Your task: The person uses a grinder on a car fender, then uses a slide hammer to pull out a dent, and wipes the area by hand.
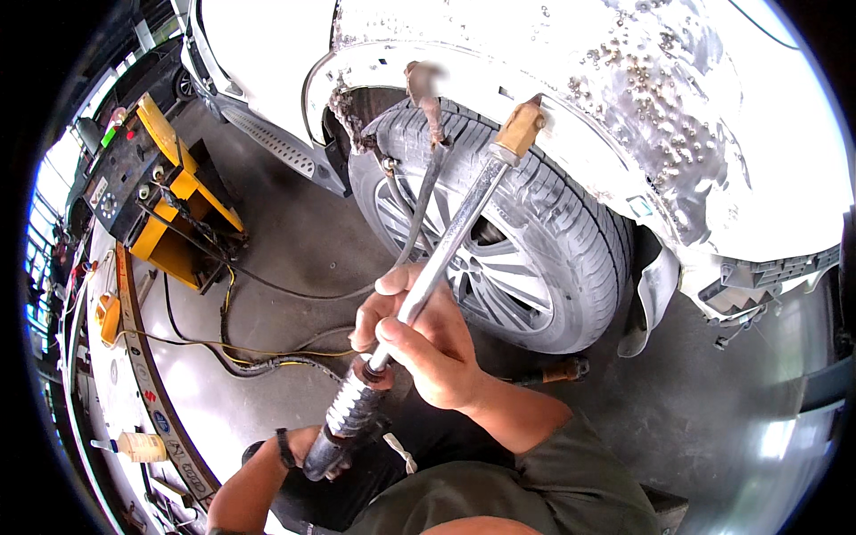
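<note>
A slide-hammer dent puller (455, 236) slants up and away from me, its long steel rod ending in a brass-coloured head. The head's tip is at the lower edge of the white car's fender (499, 45); whether it touches cannot be told. My right hand (432, 343) is closed round the middle of the rod, thumb on the near side. Lower down, my left hand (308, 441), a dark band on its wrist, is wrapped round the dark ribbed handle end, its fingers partly hidden. Left of the head, a rusty clamp (426, 94) with a cable hangs on the wheel arch.
Below the fender stands a dusty wheel (513, 276). Bare metal with many small studs (642, 85) marks the bodywork. A yellow-and-black machine (169, 201) sits at left, its cables (267, 361) crossing the floor. A bottle (141, 447) lies lower left; another tool (566, 369) rests near the tyre.
</note>
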The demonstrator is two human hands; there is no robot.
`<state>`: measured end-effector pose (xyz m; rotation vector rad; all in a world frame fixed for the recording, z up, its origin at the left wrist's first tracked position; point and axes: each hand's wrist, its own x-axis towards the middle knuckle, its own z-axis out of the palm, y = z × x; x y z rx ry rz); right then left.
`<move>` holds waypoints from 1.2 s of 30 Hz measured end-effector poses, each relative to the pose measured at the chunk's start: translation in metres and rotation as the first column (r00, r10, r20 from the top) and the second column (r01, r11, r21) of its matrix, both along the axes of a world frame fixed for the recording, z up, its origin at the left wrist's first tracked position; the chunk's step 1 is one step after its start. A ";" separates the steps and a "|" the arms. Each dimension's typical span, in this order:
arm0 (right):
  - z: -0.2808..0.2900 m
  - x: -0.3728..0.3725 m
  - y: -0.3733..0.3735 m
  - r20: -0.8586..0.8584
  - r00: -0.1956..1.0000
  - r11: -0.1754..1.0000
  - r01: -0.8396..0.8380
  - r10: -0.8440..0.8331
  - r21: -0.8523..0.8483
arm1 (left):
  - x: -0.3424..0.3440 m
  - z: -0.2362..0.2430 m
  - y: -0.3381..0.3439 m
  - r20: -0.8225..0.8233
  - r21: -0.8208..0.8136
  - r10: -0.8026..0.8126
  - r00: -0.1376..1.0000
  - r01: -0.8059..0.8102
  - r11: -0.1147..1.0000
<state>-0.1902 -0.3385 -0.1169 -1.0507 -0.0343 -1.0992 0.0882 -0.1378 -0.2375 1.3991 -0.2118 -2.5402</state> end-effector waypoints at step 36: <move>-0.009 -0.012 -0.013 -0.062 0.994 0.992 0.080 -0.086 -0.093 | -0.063 0.008 -0.005 0.333 -0.440 0.482 0.811 -0.318 0.840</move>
